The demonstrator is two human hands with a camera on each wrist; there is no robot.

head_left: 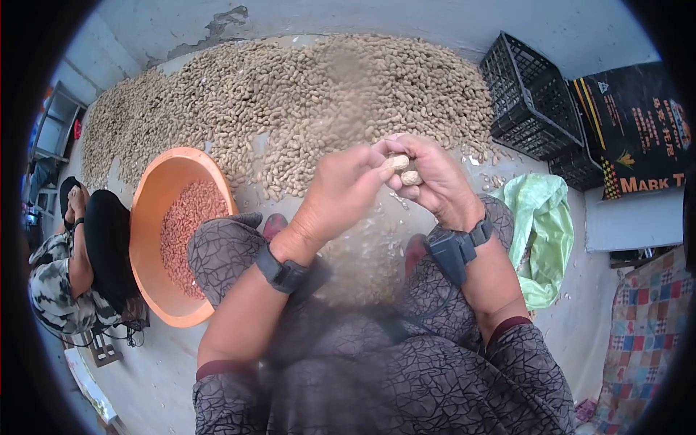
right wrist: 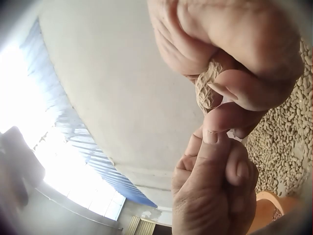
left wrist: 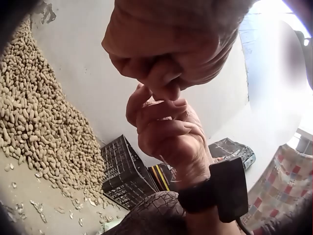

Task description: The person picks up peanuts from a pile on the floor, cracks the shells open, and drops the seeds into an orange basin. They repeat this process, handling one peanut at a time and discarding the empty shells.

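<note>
Both hands meet in front of the lap, fingertips together. The right hand (head_left: 438, 177) holds an unshelled peanut (head_left: 411, 177) in its curled fingers; the right wrist view shows its wrinkled tan shell (right wrist: 208, 89) beside the thumb. Another peanut (head_left: 397, 162) lies between the hands, where the left hand (head_left: 341, 190) pinches with thumb and fingers. From the left wrist view, the left hand (left wrist: 171, 44) covers that pinch, and the peanuts are hidden there. Loose shells lie blurred on the floor between the knees.
A wide heap of unshelled peanuts (head_left: 290, 101) lies along the wall. To the left stands an orange basin (head_left: 148, 239) with reddish kernels (head_left: 185, 235). At right are black crates (head_left: 525, 101), a green plastic bag (head_left: 540, 217) and a black printed carton (head_left: 631, 123). Another person (head_left: 72, 268) sits far left.
</note>
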